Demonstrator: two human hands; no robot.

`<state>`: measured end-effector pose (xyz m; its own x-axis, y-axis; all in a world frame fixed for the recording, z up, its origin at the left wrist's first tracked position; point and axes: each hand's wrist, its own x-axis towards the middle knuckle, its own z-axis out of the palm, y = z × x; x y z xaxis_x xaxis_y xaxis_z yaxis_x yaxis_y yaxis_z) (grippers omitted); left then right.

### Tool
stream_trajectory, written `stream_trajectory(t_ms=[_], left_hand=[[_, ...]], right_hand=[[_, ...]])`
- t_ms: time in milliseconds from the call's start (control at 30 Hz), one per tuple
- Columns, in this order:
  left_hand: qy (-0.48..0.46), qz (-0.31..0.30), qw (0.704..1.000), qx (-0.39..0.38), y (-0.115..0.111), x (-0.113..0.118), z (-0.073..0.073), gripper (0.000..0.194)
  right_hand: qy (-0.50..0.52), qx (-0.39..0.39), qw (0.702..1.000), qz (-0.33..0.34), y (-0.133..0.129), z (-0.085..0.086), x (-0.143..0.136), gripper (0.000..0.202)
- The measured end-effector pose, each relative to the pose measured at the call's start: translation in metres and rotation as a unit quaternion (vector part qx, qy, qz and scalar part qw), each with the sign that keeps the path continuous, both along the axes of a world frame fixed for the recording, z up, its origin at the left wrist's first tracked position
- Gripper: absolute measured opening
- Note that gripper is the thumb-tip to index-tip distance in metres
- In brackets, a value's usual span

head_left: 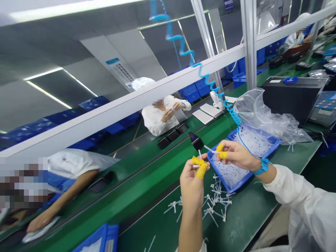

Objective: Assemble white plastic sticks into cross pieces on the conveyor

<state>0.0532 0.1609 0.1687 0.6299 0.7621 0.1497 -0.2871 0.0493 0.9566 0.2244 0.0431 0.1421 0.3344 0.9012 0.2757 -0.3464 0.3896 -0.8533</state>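
Observation:
My left hand (195,171), with yellow finger cots on thumb and forefinger, pinches a small white plastic piece (200,154). To its right, my right hand (232,152), also in yellow finger cots and with a blue wrist strap (262,166), pinches the end of a thin white strip (210,149). The two hands are close but apart. Below them, several white plastic pieces (216,199) lie scattered on the green table. A blue tray (231,190) full of similar white pieces sits just under my right hand. A black device (196,141) lies beyond my fingertips.
Behind the first tray stands another blue tray (275,144), beside a clear plastic bag (278,120). A coiled blue cord (210,82) hangs down to the wrist strap. Across the green belt (136,190), people in white work. A blue bin (106,232) is at the bottom left.

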Motion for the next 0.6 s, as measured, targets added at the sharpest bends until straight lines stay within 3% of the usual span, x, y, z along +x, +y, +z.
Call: stream_trajectory(t_ms=[133, 367, 600], left_hand=[[-0.032, 0.049, 0.997, 0.050, 0.015, -0.016, 0.007, 0.041], [-0.032, 0.131, 0.984, 0.112, 0.028, -0.037, 0.022, 0.033], [0.013, 0.111, 0.985, 0.132, 0.043, -0.052, 0.027, 0.033]], right_hand=[[-0.027, -0.013, 0.997, 0.071, 0.025, 0.020, -0.023, 0.035], [-0.121, -0.060, 0.989, 0.061, 0.052, 0.043, -0.048, 0.032], [-0.263, -0.101, 0.958, 0.048, 0.060, 0.056, -0.047, 0.020]])
